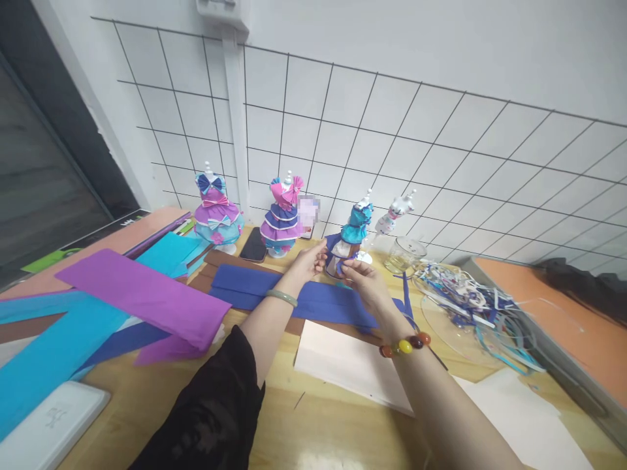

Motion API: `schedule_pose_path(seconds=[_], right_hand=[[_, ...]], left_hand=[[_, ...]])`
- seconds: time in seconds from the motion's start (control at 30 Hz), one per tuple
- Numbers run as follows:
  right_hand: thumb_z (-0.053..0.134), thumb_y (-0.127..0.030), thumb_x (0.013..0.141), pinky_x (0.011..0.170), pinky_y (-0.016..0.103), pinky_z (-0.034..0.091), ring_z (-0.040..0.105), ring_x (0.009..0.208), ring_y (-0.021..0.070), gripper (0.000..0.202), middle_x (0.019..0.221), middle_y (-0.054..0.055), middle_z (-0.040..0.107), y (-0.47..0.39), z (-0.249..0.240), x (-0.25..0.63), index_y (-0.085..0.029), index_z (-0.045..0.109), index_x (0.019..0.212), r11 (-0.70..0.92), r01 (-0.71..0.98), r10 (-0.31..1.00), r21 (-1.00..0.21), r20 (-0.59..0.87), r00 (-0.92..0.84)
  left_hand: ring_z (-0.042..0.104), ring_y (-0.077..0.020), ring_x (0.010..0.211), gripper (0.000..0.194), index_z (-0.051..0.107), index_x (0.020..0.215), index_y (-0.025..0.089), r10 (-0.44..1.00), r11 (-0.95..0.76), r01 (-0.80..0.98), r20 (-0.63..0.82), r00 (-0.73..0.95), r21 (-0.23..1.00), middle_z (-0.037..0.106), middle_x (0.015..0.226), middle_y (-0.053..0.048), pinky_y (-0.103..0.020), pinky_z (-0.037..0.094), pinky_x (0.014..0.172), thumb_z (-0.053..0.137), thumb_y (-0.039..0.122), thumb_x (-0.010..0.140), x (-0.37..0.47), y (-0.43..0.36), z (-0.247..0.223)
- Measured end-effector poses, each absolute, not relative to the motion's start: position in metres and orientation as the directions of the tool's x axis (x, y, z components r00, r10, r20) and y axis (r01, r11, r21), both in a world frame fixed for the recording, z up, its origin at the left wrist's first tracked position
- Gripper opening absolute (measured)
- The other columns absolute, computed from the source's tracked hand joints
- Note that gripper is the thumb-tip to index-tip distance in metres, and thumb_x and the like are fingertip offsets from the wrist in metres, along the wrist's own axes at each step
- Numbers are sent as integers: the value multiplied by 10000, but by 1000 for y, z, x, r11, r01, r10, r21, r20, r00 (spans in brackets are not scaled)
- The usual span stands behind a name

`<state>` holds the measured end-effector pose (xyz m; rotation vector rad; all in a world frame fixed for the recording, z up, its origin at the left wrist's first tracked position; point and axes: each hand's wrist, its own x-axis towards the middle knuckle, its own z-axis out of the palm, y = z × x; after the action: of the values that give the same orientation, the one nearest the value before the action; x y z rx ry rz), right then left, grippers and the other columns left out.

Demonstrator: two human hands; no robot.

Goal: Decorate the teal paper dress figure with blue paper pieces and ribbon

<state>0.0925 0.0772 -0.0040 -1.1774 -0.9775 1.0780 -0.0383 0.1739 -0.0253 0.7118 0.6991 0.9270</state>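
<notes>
A small dress-form mannequin in a ruffled teal top stands upright between my hands. Dark blue crepe paper edged with a white band goes around its lower part. My left hand has curled fingers, with thumb and forefinger at the left edge of this blue paper. At the lower right edge, my right hand pinches the same paper between thumb and fingers. Below the hands lies a long folded blue crepe strip on a brown strip. The fingertips partly cover the mannequin's skirt.
Two dressed mannequins stand left, a bare one right. A glass jar, tangled scraps, a phone, purple crepe paper, a pale sheet and a white device lie around. A gridded wall closes the back.
</notes>
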Motion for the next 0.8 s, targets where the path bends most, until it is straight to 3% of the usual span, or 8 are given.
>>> schedule_pose_path(seconds=[0.13, 0.3, 0.57, 0.8], right_hand=[[768, -367, 531, 596, 302, 488, 610, 571, 152, 318, 641, 1, 647, 86, -2, 88, -186, 632, 754, 113, -52, 963, -992, 97, 251], [761, -372, 537, 573, 288, 479, 601, 549, 145, 316, 623, -1, 639, 95, -1, 84, -180, 615, 742, 175, 16, 939, -984, 172, 299], [723, -399, 577, 579, 295, 504, 623, 570, 159, 314, 635, 5, 639, 109, -4, 79, -191, 575, 759, 222, 58, 911, -973, 228, 344], [687, -408, 612, 564, 312, 523, 628, 554, 174, 294, 602, 9, 637, 120, -9, 74, -212, 542, 776, 218, 76, 893, -973, 231, 385]], left_hand=[[376, 1, 387, 228, 525, 692, 116, 826, 517, -533, -226, 517, 670, 495, 589, 14, -112, 226, 325, 672, 290, 704, -35, 172, -24], [324, 11, 360, 110, 506, 700, 122, 794, 577, -612, -197, 575, 540, 372, 513, 68, -90, 202, 301, 600, 122, 756, -31, 171, -24], [257, 25, 313, 154, 480, 664, 113, 740, 656, -619, -207, 640, 432, 267, 472, 93, -77, 165, 277, 514, 96, 813, -30, 169, -21], [262, 34, 306, 120, 521, 715, 98, 729, 673, -610, -238, 642, 418, 391, 511, 58, -66, 186, 273, 491, 122, 829, -27, 168, -20]])
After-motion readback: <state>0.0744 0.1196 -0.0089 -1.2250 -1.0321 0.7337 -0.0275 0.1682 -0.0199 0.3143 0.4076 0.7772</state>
